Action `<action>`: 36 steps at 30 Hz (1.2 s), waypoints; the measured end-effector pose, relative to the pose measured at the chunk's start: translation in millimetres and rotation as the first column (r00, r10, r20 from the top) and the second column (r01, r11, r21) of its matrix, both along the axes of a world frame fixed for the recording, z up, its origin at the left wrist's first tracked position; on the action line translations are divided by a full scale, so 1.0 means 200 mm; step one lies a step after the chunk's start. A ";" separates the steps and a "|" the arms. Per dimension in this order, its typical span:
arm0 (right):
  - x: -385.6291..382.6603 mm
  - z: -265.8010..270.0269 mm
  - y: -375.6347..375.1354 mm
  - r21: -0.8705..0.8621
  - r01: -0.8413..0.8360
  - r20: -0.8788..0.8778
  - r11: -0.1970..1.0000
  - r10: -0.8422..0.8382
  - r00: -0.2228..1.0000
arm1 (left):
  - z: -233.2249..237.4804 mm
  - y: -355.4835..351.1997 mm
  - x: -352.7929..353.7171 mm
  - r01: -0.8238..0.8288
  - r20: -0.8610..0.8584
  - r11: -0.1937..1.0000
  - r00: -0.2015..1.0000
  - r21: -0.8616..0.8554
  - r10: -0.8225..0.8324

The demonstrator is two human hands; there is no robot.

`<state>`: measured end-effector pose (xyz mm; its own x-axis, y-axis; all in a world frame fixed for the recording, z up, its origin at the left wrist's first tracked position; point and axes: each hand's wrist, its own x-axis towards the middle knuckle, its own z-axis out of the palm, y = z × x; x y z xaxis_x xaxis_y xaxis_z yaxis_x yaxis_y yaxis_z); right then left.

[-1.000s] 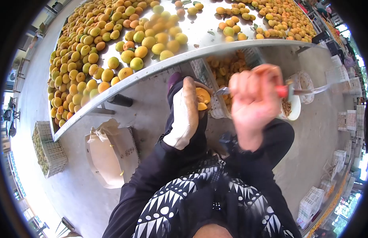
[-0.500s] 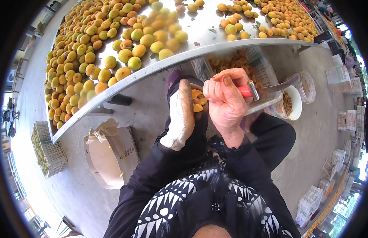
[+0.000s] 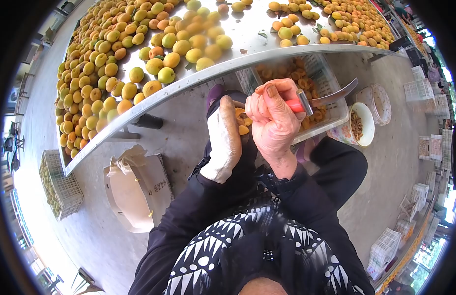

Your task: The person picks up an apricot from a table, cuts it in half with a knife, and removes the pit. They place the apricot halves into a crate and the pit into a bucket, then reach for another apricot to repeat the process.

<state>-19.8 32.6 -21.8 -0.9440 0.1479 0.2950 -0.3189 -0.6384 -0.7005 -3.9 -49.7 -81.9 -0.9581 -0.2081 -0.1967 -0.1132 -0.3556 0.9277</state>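
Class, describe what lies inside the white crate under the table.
Cut apricot pieces fill the crate; the right hand and knife hide part, the table covers its far end.

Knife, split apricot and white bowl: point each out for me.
knife (image 3: 331, 98), head view, on the curved blade.
split apricot (image 3: 242, 124), head view, on its exposed orange flesh.
white bowl (image 3: 368, 129), head view, on its inner right wall.

Cups a split apricot in the gloved left hand, grips a red-handled knife (blade pointing right) in the right hand.
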 end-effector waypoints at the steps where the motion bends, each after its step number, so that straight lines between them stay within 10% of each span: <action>1: 0.00 0.00 0.00 0.005 0.004 0.000 1.000 -0.004 1.000 | -0.01 0.00 0.00 -0.001 -0.017 1.000 1.000 -0.010 0.000; 17: -0.09 -0.04 0.07 -0.322 -0.196 0.307 0.926 0.298 0.904 | 0.04 -0.06 0.00 0.137 0.013 0.988 0.991 -0.068 -0.137; 36: -0.19 -0.22 0.11 -0.698 -0.289 0.194 0.655 0.562 0.804 | 0.11 -0.11 0.00 0.221 -0.008 0.974 0.975 0.039 -0.221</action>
